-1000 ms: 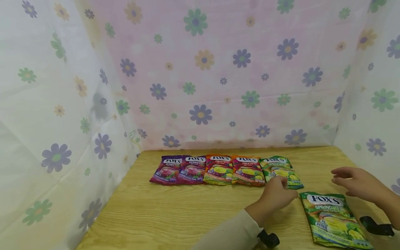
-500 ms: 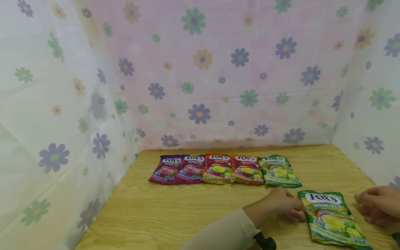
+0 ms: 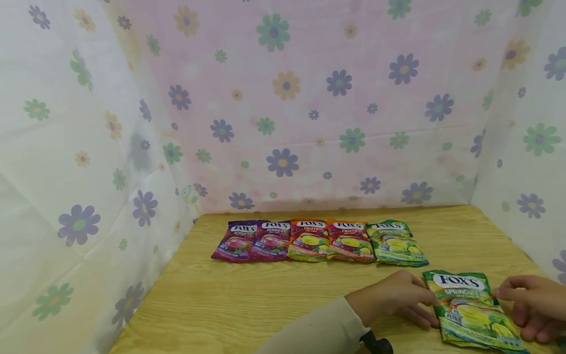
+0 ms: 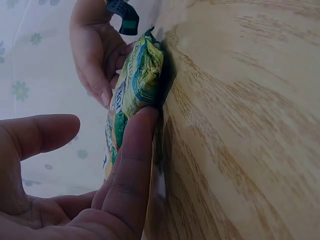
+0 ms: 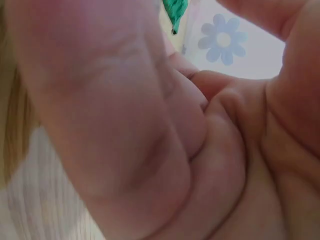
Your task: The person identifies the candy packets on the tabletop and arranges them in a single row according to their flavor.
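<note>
A green Fox's Spring Tea candy bag [image 3: 470,314] lies face up near the table's front right. My left hand [image 3: 400,299] is at its left edge; in the left wrist view, straight fingers [image 4: 132,165] touch the side of the bag [image 4: 137,82] while the thumb stands apart. On the opposite side, my right hand [image 3: 539,306] has its fingertips at the right edge. Up close in the right wrist view, bent fingers [image 5: 110,110] fill the picture, the thumb is away from them, and only a green corner of the bag [image 5: 175,10] shows.
Along the back of the wooden table [image 3: 247,305] runs a row of candy bags: two purple Berries bags [image 3: 271,241], two orange-red Fruits bags [image 3: 309,241] and another green bag [image 3: 395,244]. Flower-printed cloth [image 3: 309,123] walls the back and sides.
My left hand has come down from near the row to the front bag's left edge. My right hand has moved down, then in to its right edge. The bags have stayed put.
</note>
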A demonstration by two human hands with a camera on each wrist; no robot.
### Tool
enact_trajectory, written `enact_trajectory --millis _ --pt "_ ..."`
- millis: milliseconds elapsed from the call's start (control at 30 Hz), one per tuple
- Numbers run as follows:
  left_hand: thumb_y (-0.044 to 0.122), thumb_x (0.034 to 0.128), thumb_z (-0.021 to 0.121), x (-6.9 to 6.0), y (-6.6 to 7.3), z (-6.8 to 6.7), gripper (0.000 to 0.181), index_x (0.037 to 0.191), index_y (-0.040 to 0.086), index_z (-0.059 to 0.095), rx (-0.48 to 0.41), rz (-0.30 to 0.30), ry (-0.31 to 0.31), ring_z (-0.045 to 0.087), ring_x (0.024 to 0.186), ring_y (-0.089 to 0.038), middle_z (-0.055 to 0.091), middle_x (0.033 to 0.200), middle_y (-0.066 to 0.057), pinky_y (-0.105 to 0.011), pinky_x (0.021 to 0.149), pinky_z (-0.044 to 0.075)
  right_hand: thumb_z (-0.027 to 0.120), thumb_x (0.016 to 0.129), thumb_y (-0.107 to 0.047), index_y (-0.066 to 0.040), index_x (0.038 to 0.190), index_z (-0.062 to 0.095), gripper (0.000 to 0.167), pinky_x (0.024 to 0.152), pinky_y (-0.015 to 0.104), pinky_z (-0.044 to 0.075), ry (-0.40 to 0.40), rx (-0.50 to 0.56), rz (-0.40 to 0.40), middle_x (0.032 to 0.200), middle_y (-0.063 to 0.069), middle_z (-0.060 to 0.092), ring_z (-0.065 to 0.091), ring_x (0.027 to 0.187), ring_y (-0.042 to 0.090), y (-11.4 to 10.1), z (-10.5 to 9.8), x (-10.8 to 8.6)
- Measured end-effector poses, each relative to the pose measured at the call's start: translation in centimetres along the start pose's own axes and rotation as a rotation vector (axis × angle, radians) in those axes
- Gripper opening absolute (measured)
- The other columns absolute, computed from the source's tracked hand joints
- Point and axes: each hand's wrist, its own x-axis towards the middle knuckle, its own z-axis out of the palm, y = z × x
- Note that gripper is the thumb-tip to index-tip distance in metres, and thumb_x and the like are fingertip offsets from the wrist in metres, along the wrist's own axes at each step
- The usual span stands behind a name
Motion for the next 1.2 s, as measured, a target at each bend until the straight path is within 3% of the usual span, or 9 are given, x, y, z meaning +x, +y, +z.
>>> enact_trajectory --millis 133,267,467,700,967,1200 --pt "0.014 0.0952 0.074 0.1 0.1 0.2 0.007 0.099 0.008 0.073 -0.017 -0.015 0.014 0.076 0.103 -0.035 0.072 0.099 -0.006 -0.034 0.077 0.063 0.056 0.103 -0.052 -0.008 0.115 0.056 0.046 0.051 0.029 0.057 -0.031 -0.037 -0.062 0.075 0.009 0.068 0.071 0.057 0.017 -0.3 0.5 -0.4" --pt "0.013 0.095 0.074 0.2 0.1 0.3 0.008 0.102 0.009 0.072 -0.034 -0.022 0.02 0.076 0.103 -0.035 0.071 0.1 -0.007 -0.035 0.08 0.063 0.059 0.101 -0.053 -0.009 0.112 0.055 0.045 0.05 0.028 0.057 -0.021 -0.075 -0.066 0.074 0.009 0.068 0.071 0.056 0.017 -0.9 1.1 -0.7" --pt "0.012 0.0963 0.072 0.4 0.1 0.4 0.011 0.107 0.008 0.071 -0.042 0.003 -0.015 0.075 0.105 -0.036 0.072 0.098 -0.009 -0.034 0.077 0.064 0.058 0.104 -0.047 -0.008 0.109 0.054 0.04 0.048 0.029 0.056 -0.009 -0.115 -0.117 0.063 0.01 0.067 0.069 0.052 0.017 -1.5 1.3 -1.2" --pt "0.011 0.0959 0.071 0.8 0.0 0.6 0.012 0.108 0.009 0.07 -0.054 0.015 -0.019 0.075 0.106 -0.036 0.073 0.094 -0.011 -0.035 0.077 0.064 0.059 0.104 -0.044 -0.007 0.112 0.055 0.037 0.048 0.028 0.055 0.013 -0.145 -0.098 0.061 0.009 0.066 0.066 0.05 0.016 -2.3 1.1 -1.2" --pt "0.011 0.0955 0.072 1.0 0.3 0.7 0.015 0.11 0.012 0.069 -0.041 0.063 -0.006 0.076 0.101 -0.037 0.076 0.089 -0.011 -0.034 0.07 0.064 0.059 0.104 -0.039 -0.011 0.105 0.056 0.029 0.047 0.028 0.053 0.022 -0.175 -0.12 0.064 0.004 0.062 0.064 0.048 0.015 -2.9 0.4 -0.6" --pt "0.007 0.0947 0.07 1.3 1.0 0.9 0.015 0.108 0.012 0.069 -0.029 0.091 0.034 0.076 0.099 -0.04 0.075 0.087 -0.011 -0.042 0.079 0.064 0.059 0.105 -0.037 -0.004 0.111 0.051 0.035 0.048 0.024 0.045 -0.049 -0.118 -0.181 0.072 0.002 0.057 0.047 0.045 0.006 -2.8 -0.3 0.0"
